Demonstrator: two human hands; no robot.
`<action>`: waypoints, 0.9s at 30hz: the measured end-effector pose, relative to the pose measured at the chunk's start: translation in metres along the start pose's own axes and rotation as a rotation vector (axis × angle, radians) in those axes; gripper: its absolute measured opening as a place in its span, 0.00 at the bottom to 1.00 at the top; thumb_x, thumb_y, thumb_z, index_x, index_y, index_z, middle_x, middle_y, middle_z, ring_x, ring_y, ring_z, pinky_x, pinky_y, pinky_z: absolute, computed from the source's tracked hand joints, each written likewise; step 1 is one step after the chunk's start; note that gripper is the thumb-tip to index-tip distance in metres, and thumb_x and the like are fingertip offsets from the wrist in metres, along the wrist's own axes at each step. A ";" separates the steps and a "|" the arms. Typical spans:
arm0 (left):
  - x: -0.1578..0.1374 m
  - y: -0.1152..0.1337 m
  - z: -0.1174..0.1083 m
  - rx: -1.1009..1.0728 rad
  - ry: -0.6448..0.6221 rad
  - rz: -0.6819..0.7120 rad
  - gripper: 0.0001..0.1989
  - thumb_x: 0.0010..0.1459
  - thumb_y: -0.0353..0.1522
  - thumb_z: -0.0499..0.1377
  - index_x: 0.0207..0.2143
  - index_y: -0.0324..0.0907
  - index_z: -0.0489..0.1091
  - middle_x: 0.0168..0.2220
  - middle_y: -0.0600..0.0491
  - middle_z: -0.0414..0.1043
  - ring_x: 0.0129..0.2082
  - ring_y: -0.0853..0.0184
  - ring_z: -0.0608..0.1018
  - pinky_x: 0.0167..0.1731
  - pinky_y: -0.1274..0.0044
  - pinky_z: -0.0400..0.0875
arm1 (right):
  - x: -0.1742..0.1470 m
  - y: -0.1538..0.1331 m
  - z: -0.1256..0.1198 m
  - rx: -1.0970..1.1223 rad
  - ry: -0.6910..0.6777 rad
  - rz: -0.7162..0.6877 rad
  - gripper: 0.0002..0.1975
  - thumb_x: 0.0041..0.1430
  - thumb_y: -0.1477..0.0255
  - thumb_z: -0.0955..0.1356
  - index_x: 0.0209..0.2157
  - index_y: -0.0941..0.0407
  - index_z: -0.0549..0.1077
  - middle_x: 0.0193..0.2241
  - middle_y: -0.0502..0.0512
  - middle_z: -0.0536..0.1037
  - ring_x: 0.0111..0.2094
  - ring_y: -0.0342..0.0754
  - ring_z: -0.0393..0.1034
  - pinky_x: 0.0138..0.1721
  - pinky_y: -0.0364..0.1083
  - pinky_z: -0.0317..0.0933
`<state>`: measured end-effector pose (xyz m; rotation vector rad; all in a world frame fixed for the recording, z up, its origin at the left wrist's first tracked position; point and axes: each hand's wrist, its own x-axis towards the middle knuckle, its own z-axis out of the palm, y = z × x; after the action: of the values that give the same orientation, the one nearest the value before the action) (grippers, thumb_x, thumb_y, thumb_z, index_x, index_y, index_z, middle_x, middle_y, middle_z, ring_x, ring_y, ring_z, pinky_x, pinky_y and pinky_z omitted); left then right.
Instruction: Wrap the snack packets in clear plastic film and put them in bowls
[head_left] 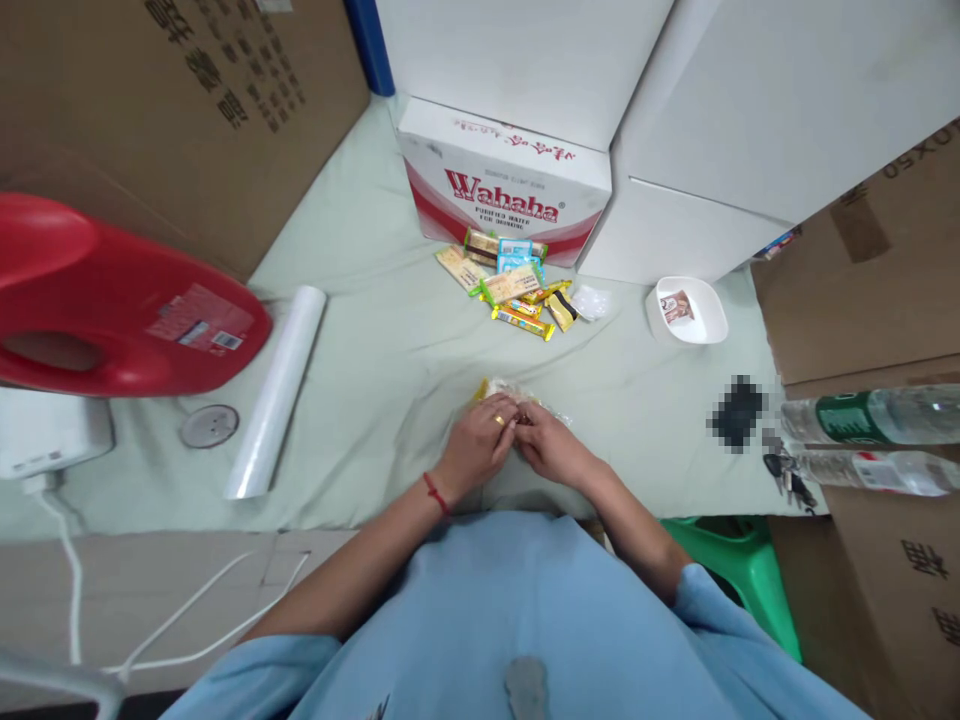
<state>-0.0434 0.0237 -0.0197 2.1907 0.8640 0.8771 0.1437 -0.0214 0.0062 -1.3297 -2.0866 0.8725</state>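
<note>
My left hand (480, 445) and my right hand (549, 442) meet close to my body, above the green cloth. Both have their fingers curled and pinched on a crinkled clear plastic bag (517, 389) with a yellow part at its left end. The fingers cover much of it, and what is inside cannot be made out. Beyond the hands lies a loose pile of wrapped snack bars (517, 285) in yellow, blue, green and cream. A crumpled piece of clear plastic (591, 302) touches the pile's right side.
A Wahaha carton (510, 190) stands behind the snacks. Rightward are a white bowl (705, 325) holding a brown packet, keys (791, 480) and two water bottles (870, 415). Leftward lie a plastic film roll (277, 390), a round disc (210, 426) and a red jug (150, 300).
</note>
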 end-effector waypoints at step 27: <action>-0.052 -0.009 -0.008 0.353 -0.002 -0.007 0.27 0.64 0.25 0.53 0.64 0.44 0.71 0.69 0.41 0.69 0.76 0.52 0.61 0.74 0.48 0.47 | 0.086 -0.037 0.013 -0.478 -0.077 0.481 0.12 0.77 0.69 0.60 0.49 0.56 0.74 0.48 0.62 0.76 0.42 0.52 0.72 0.43 0.47 0.63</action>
<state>-0.0819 -0.0072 -0.0397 2.4841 1.0929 0.7649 0.0795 0.0425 0.0320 -2.1414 -2.1504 0.6242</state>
